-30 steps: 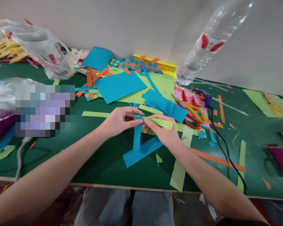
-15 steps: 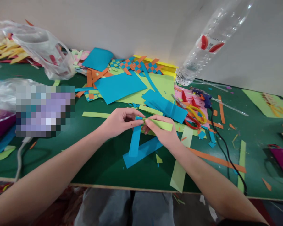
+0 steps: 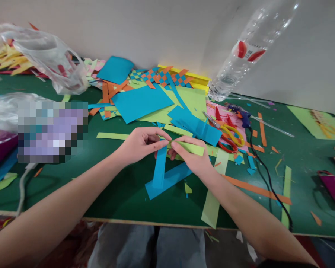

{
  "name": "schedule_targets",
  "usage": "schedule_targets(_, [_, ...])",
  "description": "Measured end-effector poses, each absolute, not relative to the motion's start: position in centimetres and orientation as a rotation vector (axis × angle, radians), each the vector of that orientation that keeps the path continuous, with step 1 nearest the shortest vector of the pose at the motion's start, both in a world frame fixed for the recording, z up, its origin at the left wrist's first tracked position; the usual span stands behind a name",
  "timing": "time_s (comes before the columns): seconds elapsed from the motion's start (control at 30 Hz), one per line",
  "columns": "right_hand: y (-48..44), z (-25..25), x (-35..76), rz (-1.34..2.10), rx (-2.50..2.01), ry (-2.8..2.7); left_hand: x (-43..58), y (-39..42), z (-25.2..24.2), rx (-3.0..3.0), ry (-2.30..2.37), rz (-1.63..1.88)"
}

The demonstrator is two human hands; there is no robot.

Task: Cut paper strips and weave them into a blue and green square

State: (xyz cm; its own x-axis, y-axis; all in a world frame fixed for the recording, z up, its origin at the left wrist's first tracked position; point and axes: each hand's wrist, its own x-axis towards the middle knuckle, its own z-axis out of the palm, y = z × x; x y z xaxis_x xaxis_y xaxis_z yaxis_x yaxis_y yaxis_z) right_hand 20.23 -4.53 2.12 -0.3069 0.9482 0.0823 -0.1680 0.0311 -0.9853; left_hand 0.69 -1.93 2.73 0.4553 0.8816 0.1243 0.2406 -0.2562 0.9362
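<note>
My left hand (image 3: 141,143) and my right hand (image 3: 191,158) meet over the middle of the green table (image 3: 123,201). Both pinch the spot where a blue paper strip (image 3: 159,167) crosses a light green paper strip (image 3: 191,147). The blue strip hangs down from my left fingers to a wider blue strip (image 3: 167,180) lying flat on the table. The green strip sticks out to the right above my right hand. Both hands are closed on the strips.
Blue, green and orange sheets and woven pieces (image 3: 162,78) pile up behind my hands. Scissors (image 3: 226,134) with red and yellow handles and a glue gun (image 3: 240,113) with a black cable lie to the right. A clear plastic bottle (image 3: 248,52) leans at the wall. Plastic bags (image 3: 50,59) sit far left.
The hanging blue strip has swung slightly left and settled against the flat blue strip. My fingers have shifted a little at the crossing; arms stay put.
</note>
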Motion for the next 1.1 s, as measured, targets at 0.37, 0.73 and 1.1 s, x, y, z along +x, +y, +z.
schedule_targets(0.37, [-4.6,2.1,20.1,1.439,-0.906,-1.337,0.8,-1.9,2.5,1.75,1.002,0.875])
schedule_targets(0.73, [-4.1,2.8,20.8,1.31,-1.028,-1.371,0.4,-1.5,3.1,1.653,1.136,0.832])
schedule_targets(1.1, [-3.6,3.0,21.4,1.182,-1.178,-1.46,0.0,-0.9,2.7,1.45,1.162,0.918])
